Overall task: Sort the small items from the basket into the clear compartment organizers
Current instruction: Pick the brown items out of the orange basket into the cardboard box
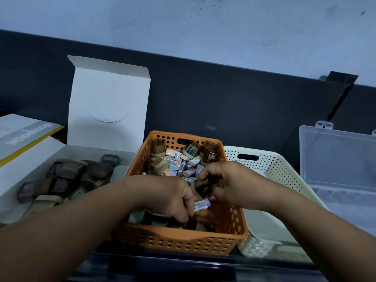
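Head view: orange basket (230, 218) of erasers (184, 163); left hand (175, 198) grips one, right hand (225, 182) a sharpener (204, 188).

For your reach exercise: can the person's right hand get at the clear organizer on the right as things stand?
Probably yes. The organizer lies open on the right hand's side, with only the low cream basket between. But the hand already holds a dark item.

The only lettering was large white print, upside down and too blurred to read, on the grey-and-yellow box (24, 137) at far left; the small item labels were illegible.
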The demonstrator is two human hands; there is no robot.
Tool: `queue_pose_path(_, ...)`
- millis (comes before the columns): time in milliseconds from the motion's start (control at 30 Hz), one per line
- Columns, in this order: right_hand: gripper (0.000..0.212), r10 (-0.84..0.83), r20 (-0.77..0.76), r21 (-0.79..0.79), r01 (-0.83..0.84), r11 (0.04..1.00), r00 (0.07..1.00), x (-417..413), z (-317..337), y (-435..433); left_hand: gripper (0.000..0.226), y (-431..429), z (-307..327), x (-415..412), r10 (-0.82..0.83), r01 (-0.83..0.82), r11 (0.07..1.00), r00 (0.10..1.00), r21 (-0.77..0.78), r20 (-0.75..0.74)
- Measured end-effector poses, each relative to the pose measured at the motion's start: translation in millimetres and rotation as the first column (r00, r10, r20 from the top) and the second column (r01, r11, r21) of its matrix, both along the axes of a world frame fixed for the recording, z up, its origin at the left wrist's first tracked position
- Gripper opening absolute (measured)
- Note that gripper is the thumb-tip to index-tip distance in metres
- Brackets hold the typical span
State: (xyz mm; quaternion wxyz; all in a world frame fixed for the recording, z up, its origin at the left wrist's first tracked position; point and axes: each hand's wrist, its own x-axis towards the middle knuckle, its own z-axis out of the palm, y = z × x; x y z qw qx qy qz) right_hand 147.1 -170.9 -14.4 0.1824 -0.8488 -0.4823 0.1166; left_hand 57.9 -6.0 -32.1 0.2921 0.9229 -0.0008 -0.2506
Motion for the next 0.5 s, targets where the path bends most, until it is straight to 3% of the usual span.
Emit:
queue_pose_path(167, 0.037, -0.006, -0.201, 0.209, 0.049, 0.977, 0.980, 3.3, 7.3, 6.6, 0.026, 13.3, 6.7, 0.3, 0.220, -0.209, 0.961, 0.975, -0.182, 0.039)
queue_pose_path(267, 0.036, 0.017, -0.215, 0.253, 0.038, 0.967, 0.977, 4.9, 11.0, 17.7, 0.016, 15.3, 14.6, -5.1, 0.174, -0.171, 0.970, 0.985, -0.176, 0.003)
queue_pose_path(500, 0.036, -0.011, -0.264, 0.301, 0.093, 0.949, 0.964, 6.9, 14.7, 25.9, 0.047, -6.4, 4.7, -1.9, 0.025, -0.029, 0.999, 0.995, -0.035, -0.101)
